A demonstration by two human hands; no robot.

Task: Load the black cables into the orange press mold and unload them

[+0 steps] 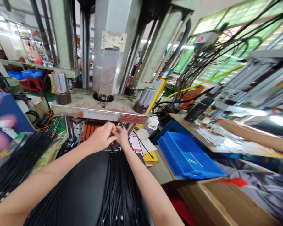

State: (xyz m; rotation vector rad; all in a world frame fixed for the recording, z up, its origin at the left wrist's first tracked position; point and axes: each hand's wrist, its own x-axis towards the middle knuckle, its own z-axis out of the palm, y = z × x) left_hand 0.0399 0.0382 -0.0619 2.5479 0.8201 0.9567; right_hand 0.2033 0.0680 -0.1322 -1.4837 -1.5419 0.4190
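Observation:
My left hand (101, 137) and my right hand (121, 135) meet in front of a press, just under the front edge of its pale green plate (99, 106). Both have fingers pinched together, almost touching. Whatever lies between the fingertips is too small and covered to make out. Behind my left hand sits an orange block (88, 129) with dark slots or strands across it. A thick bundle of black cables (121, 188) hangs toward me below my right hand, over a black surface (85, 185).
More black cables (21, 160) lie at the left. On the right are stacked blue trays (186, 153), an open cardboard box (224, 201) and a yellow item (152, 158) beside papers. A co-worker's arm (254, 133) reaches over a neighbouring table with white strips. Steel columns flank the press.

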